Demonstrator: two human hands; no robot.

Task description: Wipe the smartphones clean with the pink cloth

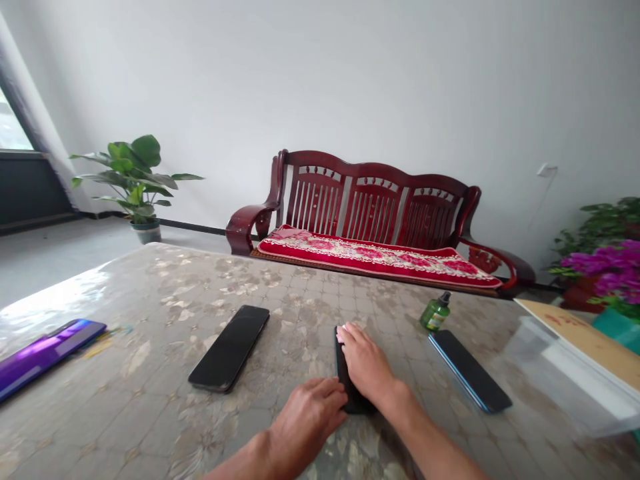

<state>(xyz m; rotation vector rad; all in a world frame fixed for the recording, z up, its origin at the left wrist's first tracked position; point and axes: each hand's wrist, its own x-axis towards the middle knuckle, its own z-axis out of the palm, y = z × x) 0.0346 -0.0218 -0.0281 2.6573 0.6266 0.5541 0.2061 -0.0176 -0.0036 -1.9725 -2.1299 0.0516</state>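
Note:
A black phone [356, 404] lies on the patterned tablecloth [295, 300], partly covered by my hands. My right hand [367, 360] rests over its upper part, with the fingers together and something small and pale under the fingertips that I cannot make out. My left hand [313, 410] has its fingers closed at the phone's lower left edge. To the left lies another black phone [231, 347], and a dark phone with a blue edge [470, 370] is on the right. Both are untouched.
A purple phone [47, 353] and some yellow bands [100, 345] lie at the far left. On the right stand a green bottle [436, 312] and a clear plastic box [575, 380]. Beyond the table are a wooden bench [377, 207] and a potted plant [143, 180].

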